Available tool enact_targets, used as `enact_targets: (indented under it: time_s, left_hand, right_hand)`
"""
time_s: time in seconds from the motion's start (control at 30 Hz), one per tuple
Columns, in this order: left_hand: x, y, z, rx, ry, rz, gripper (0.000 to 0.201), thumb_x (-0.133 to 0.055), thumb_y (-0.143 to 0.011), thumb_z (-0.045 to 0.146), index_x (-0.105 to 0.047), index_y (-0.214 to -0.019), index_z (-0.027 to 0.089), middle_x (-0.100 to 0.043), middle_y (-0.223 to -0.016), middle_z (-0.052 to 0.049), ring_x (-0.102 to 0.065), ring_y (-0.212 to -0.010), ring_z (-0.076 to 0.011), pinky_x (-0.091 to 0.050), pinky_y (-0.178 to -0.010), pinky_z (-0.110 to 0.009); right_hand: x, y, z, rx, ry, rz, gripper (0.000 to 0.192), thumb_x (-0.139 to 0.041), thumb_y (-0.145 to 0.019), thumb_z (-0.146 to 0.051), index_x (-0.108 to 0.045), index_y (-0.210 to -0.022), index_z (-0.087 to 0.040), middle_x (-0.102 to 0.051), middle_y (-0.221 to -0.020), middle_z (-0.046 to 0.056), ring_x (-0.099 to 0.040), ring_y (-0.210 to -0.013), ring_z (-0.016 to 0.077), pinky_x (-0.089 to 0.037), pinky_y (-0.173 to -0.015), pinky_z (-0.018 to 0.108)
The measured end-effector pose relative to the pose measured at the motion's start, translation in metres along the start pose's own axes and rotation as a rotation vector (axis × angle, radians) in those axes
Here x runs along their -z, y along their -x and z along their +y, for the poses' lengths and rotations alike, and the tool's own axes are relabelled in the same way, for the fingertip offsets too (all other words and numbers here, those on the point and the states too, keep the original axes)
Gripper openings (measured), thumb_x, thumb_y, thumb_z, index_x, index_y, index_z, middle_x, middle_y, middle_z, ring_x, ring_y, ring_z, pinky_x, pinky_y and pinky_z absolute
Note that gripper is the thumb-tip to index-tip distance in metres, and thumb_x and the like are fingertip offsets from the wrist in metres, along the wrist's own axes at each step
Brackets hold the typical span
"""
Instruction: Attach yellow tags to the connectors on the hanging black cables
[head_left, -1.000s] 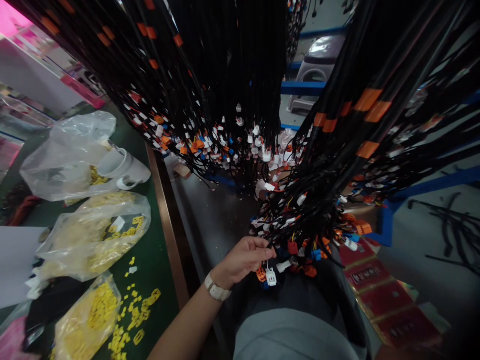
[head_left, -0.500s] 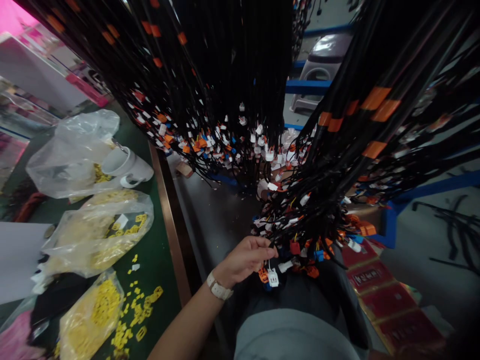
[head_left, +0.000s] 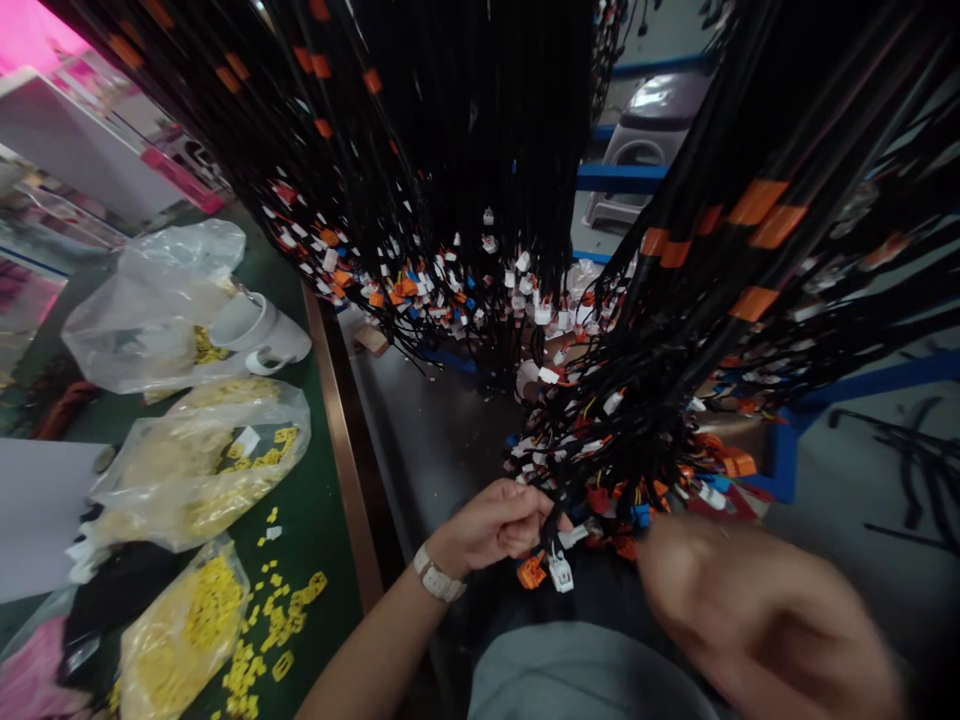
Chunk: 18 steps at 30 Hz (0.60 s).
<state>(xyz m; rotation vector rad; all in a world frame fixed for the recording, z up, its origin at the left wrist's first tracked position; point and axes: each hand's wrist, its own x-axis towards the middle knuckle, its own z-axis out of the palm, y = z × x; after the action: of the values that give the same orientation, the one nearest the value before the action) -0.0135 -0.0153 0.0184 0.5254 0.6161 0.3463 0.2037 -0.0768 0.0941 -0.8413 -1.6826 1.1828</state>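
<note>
Beyond the counter's (head_left: 324, 505) right edge, black cable (head_left: 553, 528) is pinched by the left hand (head_left: 495, 526), white connector (head_left: 560, 573) just below; whether the blurred right hand (head_left: 757, 600) is spread cannot be told.

We look from a single head-worn camera, facing forward and steeply down past our grey clothing (head_left: 581, 675). The right hand (head_left: 769, 610) looms nearest the lens, the left hand (head_left: 506, 522) farther; the worktop (head_left: 324, 500) runs down our left, hanging cables (head_left: 487, 120) across the top.
</note>
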Motion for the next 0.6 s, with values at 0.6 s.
enact_targets:
  time_s: [0.6]
  left_hand:
    - [0.0,0.0,0.002,-0.102,-0.153,0.145,0.053,-0.053,-0.075,0.06,-0.064,-0.073,0.008,-0.026,-0.047,0.007,-0.016,-0.042,-0.0033,-0.009,-0.044,-0.023]
  right_hand:
    - [-0.014,-0.043,0.037,0.095,0.869,-0.44,0.044,-0.053,-0.075,-0.009,-0.055,-0.116,-0.023,-0.062,-0.099,0.006,-0.058,-0.092,0.0202,-0.04,-0.097,0.043]
